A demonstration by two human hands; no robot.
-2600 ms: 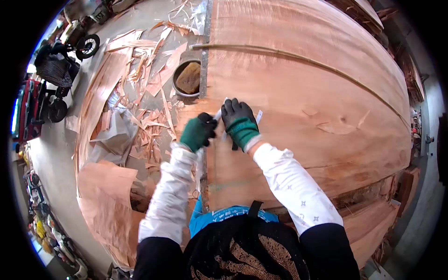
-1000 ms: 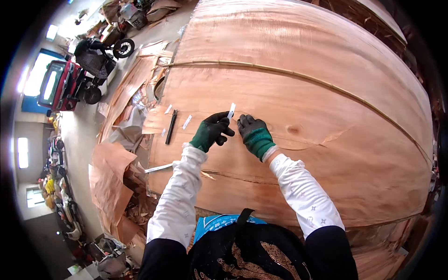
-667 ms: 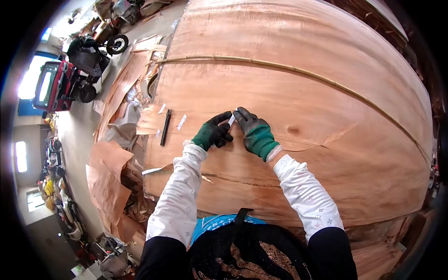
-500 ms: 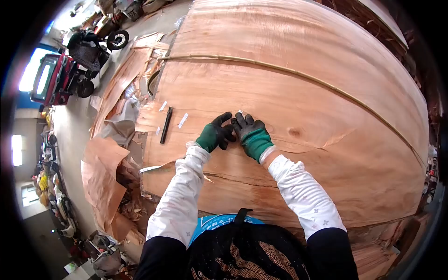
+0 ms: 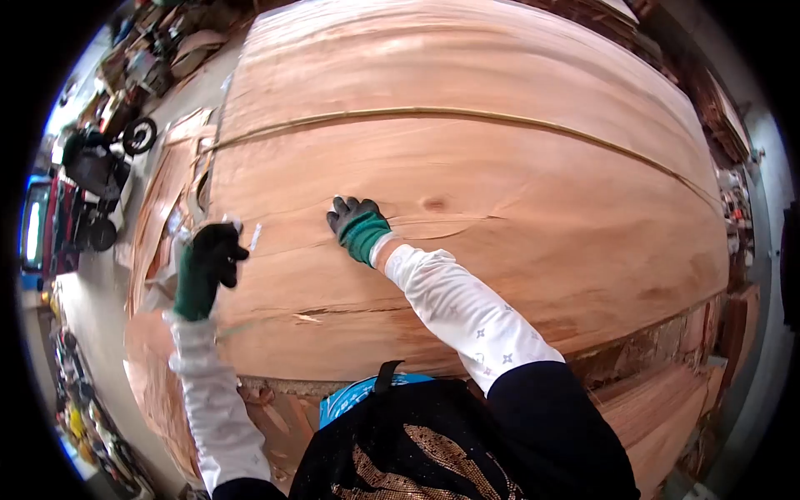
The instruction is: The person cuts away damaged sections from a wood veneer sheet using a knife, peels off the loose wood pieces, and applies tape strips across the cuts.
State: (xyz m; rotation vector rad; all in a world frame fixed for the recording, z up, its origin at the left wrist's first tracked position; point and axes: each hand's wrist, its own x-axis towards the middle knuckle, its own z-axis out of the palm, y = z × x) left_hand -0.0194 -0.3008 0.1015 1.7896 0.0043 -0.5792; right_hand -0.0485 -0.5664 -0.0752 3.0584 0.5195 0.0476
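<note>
A broad sheet of wood veneer (image 5: pixel 517 267) lies before me, with a crack along its near part. My right hand (image 5: pixel 358 229), in a green glove with dark fingertips, rests on it with fingers laid forward on the surface. A small white piece (image 5: pixel 337 199) shows at those fingertips. My left hand (image 5: pixel 208 268), gloved alike, is over the sheet's left edge, its fingers bent and blurred. Beside it lies a white strip (image 5: pixel 256 237). Whether the left fingers hold anything is unclear; the black pen-like tool seen there earlier is hidden.
A long thin bamboo pole (image 5: pixel 467 112) lies across the veneer beyond my hands. Torn veneer scraps (image 5: pixel 158 212) are heaped along the left side. A motorbike (image 5: pixel 100 171) stands on the floor further left. Stacked sheets (image 5: pixel 650 408) show at the lower right.
My left hand has moved away from my right hand toward the left edge, over the strips and black tool. My right hand remains at the white piece. The view has shifted right.
</note>
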